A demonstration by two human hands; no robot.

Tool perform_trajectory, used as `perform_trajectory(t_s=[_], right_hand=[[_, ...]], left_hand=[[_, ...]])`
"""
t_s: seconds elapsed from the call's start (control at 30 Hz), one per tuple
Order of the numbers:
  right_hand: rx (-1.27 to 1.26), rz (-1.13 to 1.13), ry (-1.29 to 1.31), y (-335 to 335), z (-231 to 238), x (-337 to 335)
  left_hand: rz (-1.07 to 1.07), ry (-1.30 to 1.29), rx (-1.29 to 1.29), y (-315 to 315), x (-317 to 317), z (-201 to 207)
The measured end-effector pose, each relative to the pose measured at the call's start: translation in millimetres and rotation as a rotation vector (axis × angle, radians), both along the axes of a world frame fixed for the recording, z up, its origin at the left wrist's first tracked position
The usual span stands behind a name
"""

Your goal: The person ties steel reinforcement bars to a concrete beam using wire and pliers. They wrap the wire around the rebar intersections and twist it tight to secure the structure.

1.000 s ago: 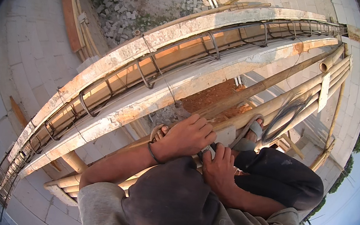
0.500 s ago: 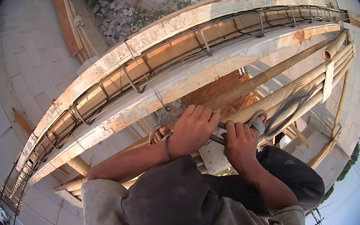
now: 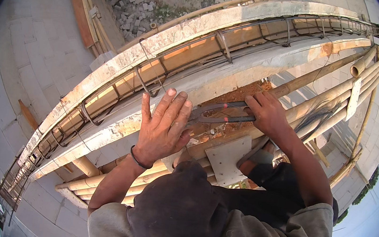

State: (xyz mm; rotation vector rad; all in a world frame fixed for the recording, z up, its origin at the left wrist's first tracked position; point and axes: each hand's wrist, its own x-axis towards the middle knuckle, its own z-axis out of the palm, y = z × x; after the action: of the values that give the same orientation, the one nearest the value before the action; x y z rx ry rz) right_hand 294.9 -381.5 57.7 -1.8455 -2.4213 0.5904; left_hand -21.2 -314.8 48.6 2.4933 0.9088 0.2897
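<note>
My right hand (image 3: pixel 269 113) grips the ends of a pair of pincers (image 3: pixel 227 120), whose two dark handles carry red bands and stand apart. The pincers' head points left toward the near formwork board (image 3: pixel 218 80), partly hidden behind my left hand (image 3: pixel 162 127). My left hand holds nothing, its fingers spread and pointing up at the board; whether it touches the board I cannot tell. Beyond that board, a rebar cage (image 3: pixel 218 41) with stirrups lies in the trough between it and the far formwork board (image 3: pixel 130 59).
Bamboo poles (image 3: pixel 325 95) run below and to the right, with a coil of dark wire (image 3: pixel 315 117) on them. A pale plate (image 3: pixel 228 159) lies on the poles under me. Block walls (image 3: pixel 23 46) stand at left; rubble (image 3: pixel 131 12) lies far below.
My left hand has let go of the pincers and moved left, its fingers opening out. My right hand has moved up and slightly right, and the handles are now spread. The view has shifted slightly.
</note>
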Motion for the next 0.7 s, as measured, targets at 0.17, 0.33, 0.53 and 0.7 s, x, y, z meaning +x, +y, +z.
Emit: perform_trajectory(t_s=[0.17,0.33,0.53,0.7], right_hand=[[-0.026,-0.037,-0.014,-9.3,17.1,-7.2],[-0.122,0.045,-0.033,2.3,20.7,-0.3],[-0.275,-0.024,0.006,-18.5,56.0,-23.0],[-1.549,-0.725,0.938,-72.6,73.9,-70.4]], left_hand=[[0.063,0.326,0.097,26.3,-12.5,-19.8],[0.112,0.287,0.019,32.1,-12.4,-21.3],[0.089,0.267,-0.024,32.2,-15.9,-21.5],[0.097,0.230,-0.004,30.3,-15.6,-22.1]])
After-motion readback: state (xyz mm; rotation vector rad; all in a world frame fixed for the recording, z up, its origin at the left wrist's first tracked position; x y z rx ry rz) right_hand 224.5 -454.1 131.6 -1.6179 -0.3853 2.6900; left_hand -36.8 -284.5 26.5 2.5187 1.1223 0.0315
